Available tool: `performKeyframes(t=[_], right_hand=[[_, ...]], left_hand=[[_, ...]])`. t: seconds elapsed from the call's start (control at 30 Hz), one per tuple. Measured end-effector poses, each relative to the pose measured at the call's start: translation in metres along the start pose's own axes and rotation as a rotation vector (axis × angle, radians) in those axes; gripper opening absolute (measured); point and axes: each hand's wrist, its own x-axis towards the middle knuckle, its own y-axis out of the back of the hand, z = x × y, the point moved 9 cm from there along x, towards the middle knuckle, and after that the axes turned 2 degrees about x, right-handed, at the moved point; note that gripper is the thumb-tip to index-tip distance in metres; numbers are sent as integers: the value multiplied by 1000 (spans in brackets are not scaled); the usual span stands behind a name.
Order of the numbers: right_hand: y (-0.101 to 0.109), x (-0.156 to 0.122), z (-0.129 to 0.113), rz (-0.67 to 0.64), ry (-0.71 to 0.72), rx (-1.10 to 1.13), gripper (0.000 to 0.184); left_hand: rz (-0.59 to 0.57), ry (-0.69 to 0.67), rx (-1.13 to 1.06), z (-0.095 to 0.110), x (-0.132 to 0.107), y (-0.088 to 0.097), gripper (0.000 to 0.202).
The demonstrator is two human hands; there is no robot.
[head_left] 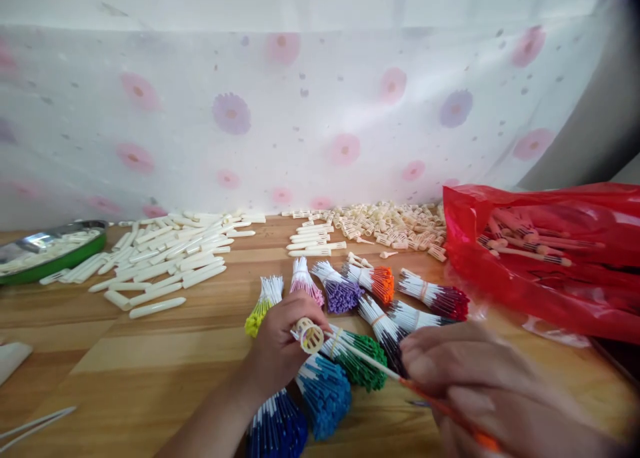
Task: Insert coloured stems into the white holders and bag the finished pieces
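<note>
My left hand (285,328) is closed around a cream slotted plastic holder (309,336), its round end turned toward me. My right hand (480,378), blurred, pinches a thin white stick with an orange part (367,359), which looks like a pen refill. The stick's white end reaches toward the holder; I cannot tell whether it touches. Beneath and around my hands lie banded bundles of white-tipped refills: green (367,361), light blue (324,398), dark blue (277,425), purple (341,291), orange (380,281), dark red (447,301), yellow (260,315) and pink (305,281).
Cream pen barrels (170,251) are heaped at left, beside a green-sided tray (55,268). Small slotted parts (395,221) are piled at the back. A red plastic bag (550,291) holding assembled pieces stands at right. White tweezers-like prongs (43,421) lie at front left.
</note>
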Motion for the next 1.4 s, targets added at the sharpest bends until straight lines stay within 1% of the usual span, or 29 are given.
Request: performKeyframes(t=[0.07,0.1,0.17,0.23,0.33,0.43,0.53,0.7,0.87,0.97,1.03,1.2,1.3,1.4], right_hand=[[-15,4,-8,-151,48,-6,26],[-21,6,-12,-194,69,-9,33],[-29,10,-13,-231,59,-14,41],[-34,12,-14,-230,63,-21,45],[-39,12,-11,-192,69,-26,42],[-44,10,-7,-191,79,-26,40],[-45,8,-2,-193,55,-9,41],[-50,10,2,-212,41,-18,36],[-60,9,12,-225,66,-133,25],[-63,6,19,-239,75,-228,25],[-60,5,22,-218,82,-277,25],[-55,6,23,-153,119,-332,16],[-54,9,26,-128,86,-302,15],[-53,12,28,-109,48,-272,13]], left_hand=[[-24,-17,2,1,-1,-3,19],[-34,-18,5,1,-1,-5,17],[-56,-12,19,1,-1,-7,15],[-72,-10,40,1,-1,-8,15],[-76,-5,70,3,-1,-9,18],[-75,19,102,0,0,-9,20],[-72,33,127,-2,0,-9,20],[-92,20,174,-3,-1,-10,20],[-107,-11,219,1,-4,-6,27],[-135,-34,250,5,-6,-4,38],[-148,-42,276,7,-7,-4,39],[-92,-106,372,13,-7,-1,34],[-37,-156,454,18,-8,0,34],[29,-166,517,22,-9,2,35]])
